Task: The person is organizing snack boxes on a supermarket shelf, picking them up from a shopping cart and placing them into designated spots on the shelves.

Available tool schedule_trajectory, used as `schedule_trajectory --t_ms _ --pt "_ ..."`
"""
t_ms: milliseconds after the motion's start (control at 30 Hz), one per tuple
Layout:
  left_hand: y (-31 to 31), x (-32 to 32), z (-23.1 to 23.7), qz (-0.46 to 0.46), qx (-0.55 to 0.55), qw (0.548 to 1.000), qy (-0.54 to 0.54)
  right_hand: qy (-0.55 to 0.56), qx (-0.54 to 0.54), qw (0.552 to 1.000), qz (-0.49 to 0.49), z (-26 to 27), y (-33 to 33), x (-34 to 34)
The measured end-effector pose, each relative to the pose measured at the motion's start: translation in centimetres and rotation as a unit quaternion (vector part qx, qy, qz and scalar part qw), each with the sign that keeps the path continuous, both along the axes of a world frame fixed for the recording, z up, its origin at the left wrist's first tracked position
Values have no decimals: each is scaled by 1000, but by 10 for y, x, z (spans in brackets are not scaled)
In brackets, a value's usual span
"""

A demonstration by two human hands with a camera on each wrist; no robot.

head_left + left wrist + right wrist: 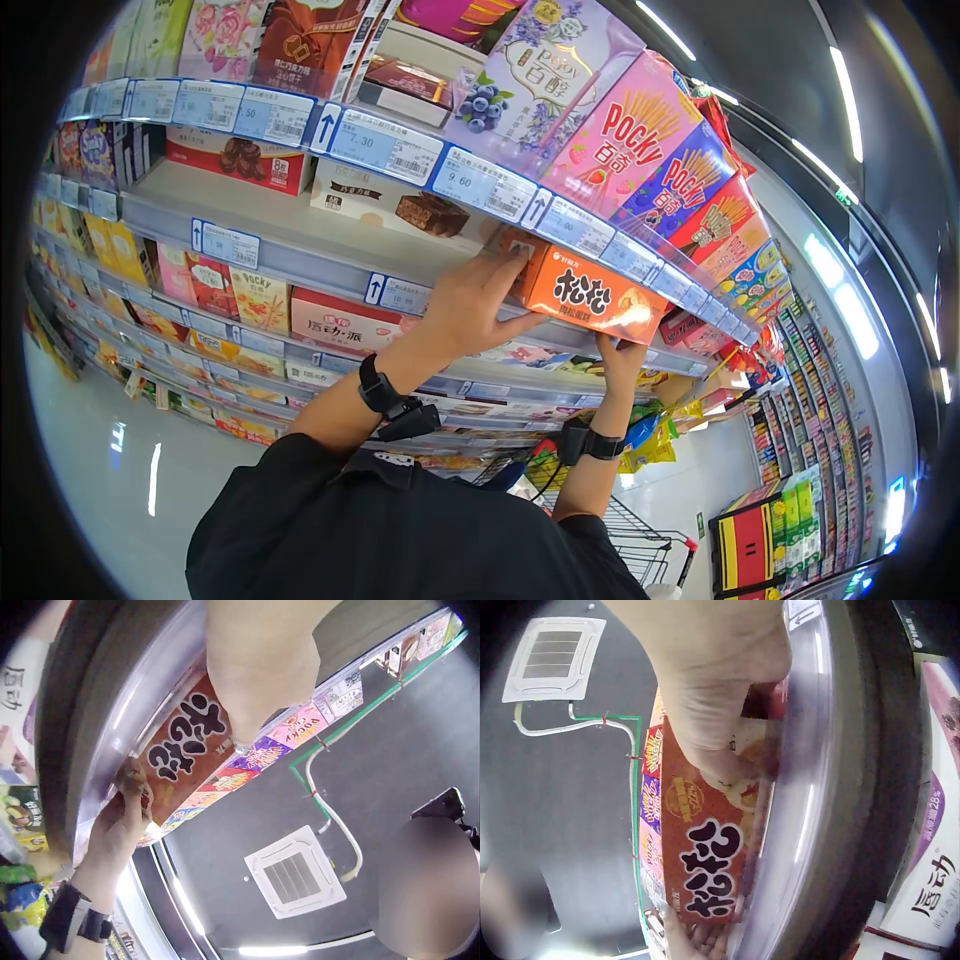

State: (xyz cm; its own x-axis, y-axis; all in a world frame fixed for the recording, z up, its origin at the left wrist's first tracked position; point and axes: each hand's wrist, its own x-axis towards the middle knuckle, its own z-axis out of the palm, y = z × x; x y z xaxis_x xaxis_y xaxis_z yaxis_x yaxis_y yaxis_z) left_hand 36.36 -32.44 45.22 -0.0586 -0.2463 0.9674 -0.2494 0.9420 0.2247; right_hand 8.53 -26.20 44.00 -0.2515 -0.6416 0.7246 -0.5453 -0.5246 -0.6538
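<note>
An orange cake box (pixel 590 290) with large dark lettering sits at the front of a shelf, under the price-tag rail. My left hand (pixel 472 305) grips its left end, thumb along the lower front edge. At the lower right corner my right hand (pixel 622 362) holds the other end, mostly from below. In the left wrist view the box (pixel 187 754) spans between both hands, the right hand (pixel 120 829) at its far end. The right wrist view shows the box front (pixel 705 855), with my right thumb lying across its picture end.
Pocky boxes (pixel 630 130) and a lilac biscuit box (pixel 545 70) stand on the shelf above. A white cake carton (pixel 390 205) lies left of my left hand. Lower shelves hold more boxes, including a red-and-white one (pixel 340 320). A shopping cart (pixel 650 540) stands below right.
</note>
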Motion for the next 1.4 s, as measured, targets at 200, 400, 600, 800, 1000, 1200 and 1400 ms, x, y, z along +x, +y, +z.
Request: schedule_trajectory --t_ms 200,400,600,800,1000,1200,1400 --pt "-3 -4 0 34 24 999 -24 51 48 998 -6 6 3 -7" --pt "-5 -11 4 68 62 995 -45 88 42 993 -59 10 -1 -4" --pt "-6 -17 2 97 54 993 -45 84 -7 991 -99 0 -7 -4" --pt "-3 -13 5 101 85 990 -57 124 5 987 -106 0 -8 -1" --pt "-4 -16 8 105 92 989 -50 56 31 994 -94 -8 -6 -19" --pt "-1 -16 1 97 65 992 -41 26 -1 994 -107 -15 -4 -13" --pt "-1 -14 -1 92 -3 995 -28 77 -12 994 -75 -2 -6 0"
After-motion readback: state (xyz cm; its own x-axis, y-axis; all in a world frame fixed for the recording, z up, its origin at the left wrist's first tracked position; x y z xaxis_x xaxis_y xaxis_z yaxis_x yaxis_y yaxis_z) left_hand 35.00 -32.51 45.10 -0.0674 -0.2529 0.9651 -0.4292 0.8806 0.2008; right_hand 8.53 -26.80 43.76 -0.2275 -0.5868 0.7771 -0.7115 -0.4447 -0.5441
